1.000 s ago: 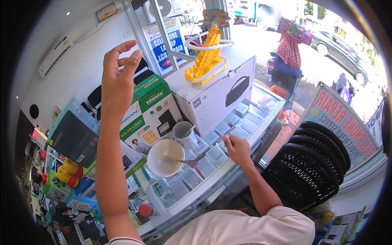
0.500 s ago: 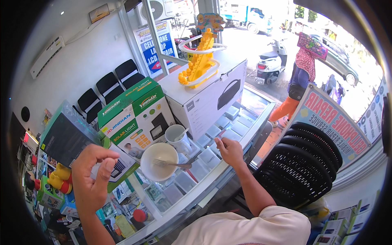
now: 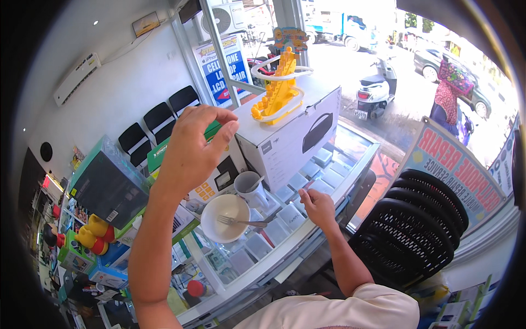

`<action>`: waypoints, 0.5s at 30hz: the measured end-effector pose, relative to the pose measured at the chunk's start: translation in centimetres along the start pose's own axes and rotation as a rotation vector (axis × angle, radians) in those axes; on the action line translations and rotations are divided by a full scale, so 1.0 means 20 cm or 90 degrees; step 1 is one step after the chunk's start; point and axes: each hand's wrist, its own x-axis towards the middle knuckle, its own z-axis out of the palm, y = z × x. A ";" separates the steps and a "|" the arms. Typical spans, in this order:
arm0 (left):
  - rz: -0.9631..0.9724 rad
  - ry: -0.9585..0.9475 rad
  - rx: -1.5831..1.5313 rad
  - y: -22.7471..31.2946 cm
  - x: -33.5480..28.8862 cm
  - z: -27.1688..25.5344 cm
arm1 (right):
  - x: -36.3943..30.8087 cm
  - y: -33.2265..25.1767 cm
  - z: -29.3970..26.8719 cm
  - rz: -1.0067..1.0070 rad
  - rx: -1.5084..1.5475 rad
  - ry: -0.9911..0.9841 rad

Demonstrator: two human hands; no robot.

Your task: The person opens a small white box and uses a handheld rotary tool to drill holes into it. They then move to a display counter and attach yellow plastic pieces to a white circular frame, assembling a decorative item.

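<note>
Beside bowl [image 3: 224,218]: fork [image 3: 241,221], mug [image 3: 249,188]; right hand [image 3: 318,207] near.

white wall [image 3: 109,82] with air conditioner [image 3: 76,78] upper left, row of black chairs [image 3: 159,118] below it, glass shopfront [image 3: 263,33] at top, sunlit street [image 3: 405,82] upper right

A large white carton [image 3: 293,137] picturing a black speaker is set just beyond the right grip [image 3: 318,207]. A green and white box [image 3: 211,181] is partly hidden behind the raised left grip [image 3: 192,153]. A dark box [image 3: 107,186] is seen further left. A blue and red sign [image 3: 455,170] is propped to the right.
</note>
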 end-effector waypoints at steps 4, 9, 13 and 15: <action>-0.197 -0.088 -0.031 -0.05 0.26 0.26 | 0.00 0.00 0.00 -0.068 -0.035 0.038; -0.175 0.027 -0.030 -0.19 0.37 0.43 | -0.01 -0.02 -0.01 -0.058 -0.021 0.025; -0.109 0.116 -0.065 -0.27 0.46 0.47 | -0.02 -0.05 -0.02 -0.053 -0.047 0.017; -0.051 0.146 -0.037 -0.28 0.54 0.46 | -0.02 -0.07 -0.03 -0.037 -0.066 0.010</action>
